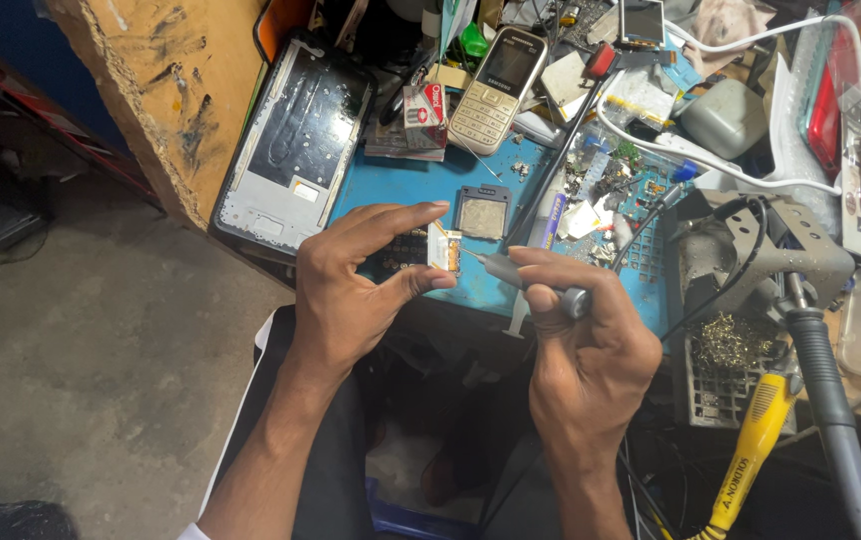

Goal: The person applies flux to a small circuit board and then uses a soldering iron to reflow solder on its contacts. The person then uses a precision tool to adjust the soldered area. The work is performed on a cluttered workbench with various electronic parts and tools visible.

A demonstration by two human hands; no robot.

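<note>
My left hand (356, 285) pinches a small phone circuit board (421, 248) between thumb and fingers, holding it above the front edge of the blue work mat (401, 185). My right hand (586, 345) grips a slim grey screwdriver (526, 280), and its tip touches the right edge of the board. Both hands hover over my lap, just in front of the bench.
On the bench lie an open phone back frame (296, 140), a gold keypad phone (498, 88), a small metal shield (483, 212), white cables and loose parts. A soldering stand (751, 260) and a yellow-handled iron (751, 440) sit at right. A wooden board (181, 90) leans at left.
</note>
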